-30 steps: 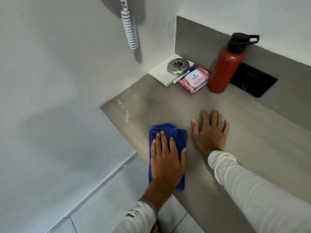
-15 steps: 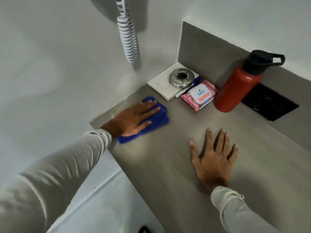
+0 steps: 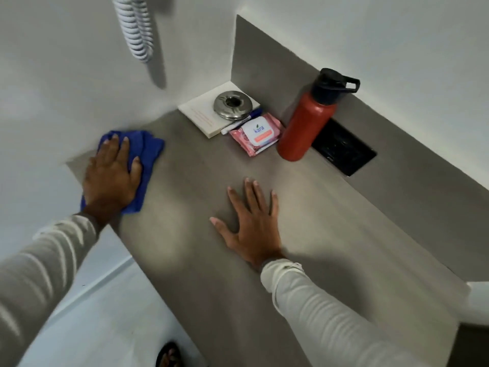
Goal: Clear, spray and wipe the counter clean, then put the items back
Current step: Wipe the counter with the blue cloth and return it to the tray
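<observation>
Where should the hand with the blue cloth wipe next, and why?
Probably toward the back corner: the left hand presses the blue cloth flat at the counter's left edge, and the strip up to the white book lies just ahead. The right hand rests flat, bracing.

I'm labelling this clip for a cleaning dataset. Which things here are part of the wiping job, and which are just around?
In the job: blue cloth under the left hand; counter; red bottle, wipes pack, notepad, metal dish, pen.

Just around: coiled cord, black wall panel.
</observation>
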Motion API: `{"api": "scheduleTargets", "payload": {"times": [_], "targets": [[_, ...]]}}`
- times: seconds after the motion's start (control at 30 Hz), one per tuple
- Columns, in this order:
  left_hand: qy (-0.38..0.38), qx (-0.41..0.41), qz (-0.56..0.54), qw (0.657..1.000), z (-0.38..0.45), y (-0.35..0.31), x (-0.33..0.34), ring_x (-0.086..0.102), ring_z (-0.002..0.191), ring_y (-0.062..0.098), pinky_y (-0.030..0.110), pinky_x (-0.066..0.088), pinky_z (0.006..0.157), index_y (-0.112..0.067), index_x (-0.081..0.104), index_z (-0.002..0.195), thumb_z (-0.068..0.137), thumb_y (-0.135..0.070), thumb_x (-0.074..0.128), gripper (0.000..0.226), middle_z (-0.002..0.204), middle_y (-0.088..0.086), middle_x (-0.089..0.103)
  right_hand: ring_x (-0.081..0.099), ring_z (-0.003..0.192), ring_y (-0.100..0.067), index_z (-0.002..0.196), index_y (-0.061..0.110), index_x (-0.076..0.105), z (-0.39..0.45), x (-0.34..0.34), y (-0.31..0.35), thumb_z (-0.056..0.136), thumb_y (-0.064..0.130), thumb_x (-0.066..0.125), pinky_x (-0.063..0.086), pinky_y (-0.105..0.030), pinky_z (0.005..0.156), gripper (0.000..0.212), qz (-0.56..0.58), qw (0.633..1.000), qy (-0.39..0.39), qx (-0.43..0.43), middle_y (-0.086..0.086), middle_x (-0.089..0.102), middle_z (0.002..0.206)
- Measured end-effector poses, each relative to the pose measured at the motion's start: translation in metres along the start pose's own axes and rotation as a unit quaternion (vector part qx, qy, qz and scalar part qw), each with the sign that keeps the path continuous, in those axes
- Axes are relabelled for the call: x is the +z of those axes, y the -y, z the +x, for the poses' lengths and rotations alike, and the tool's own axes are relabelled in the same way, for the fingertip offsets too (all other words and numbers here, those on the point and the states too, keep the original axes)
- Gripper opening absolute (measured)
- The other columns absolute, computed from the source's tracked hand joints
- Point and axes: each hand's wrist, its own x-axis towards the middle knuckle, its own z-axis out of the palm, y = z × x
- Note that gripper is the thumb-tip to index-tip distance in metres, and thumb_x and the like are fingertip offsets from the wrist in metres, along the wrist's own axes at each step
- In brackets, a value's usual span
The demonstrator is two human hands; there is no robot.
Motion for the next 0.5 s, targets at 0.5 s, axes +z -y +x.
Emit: {"api": "scheduleTargets", "payload": {"times": [0.5], "targets": [[-0.005, 0.023, 0.013, 1.000, -0.154, -0.077, 0.009, 0.023, 0.152, 0.033, 0.054, 0.023, 0.122, -0.024, 0.033, 0.153, 0.099, -0.045, 0.038, 0.058, 0.162, 0.016, 0.027, 0.035, 0.153, -0.034, 0.150, 0.025, 0.053, -0.003, 0.003, 0.002, 0.088, 0.072, 0.044, 0.021, -0.063, 0.122, 0.078, -0.013, 1.000, 0.000, -0.002, -0.020, 0.044, 0.159]]}}
